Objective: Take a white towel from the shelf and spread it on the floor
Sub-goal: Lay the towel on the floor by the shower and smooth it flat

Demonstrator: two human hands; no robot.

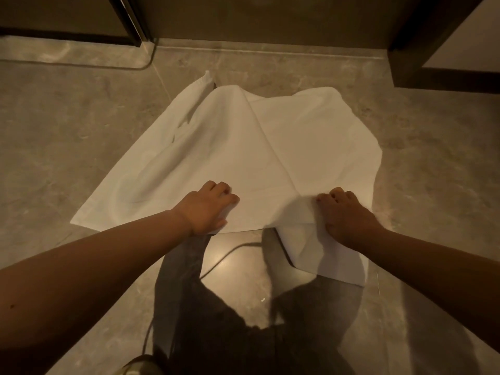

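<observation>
A white towel [230,147] lies on the grey stone floor [67,136] in front of me, mostly flat, with a long fold ridge down its middle and creases on its left half. Its near right corner is doubled over and reaches toward me. My left hand [208,208] grips the towel's near edge left of the ridge, fingers curled over the cloth. My right hand [345,215] pinches the folded near right part, knuckles up. Both forearms reach forward from the bottom corners.
A dark door frame and threshold [127,28] run along the back left, a wall base across the back. A dark cabinet or frame [422,63] stands at the back right. My shadow and dark trousers [230,334] fill the near floor.
</observation>
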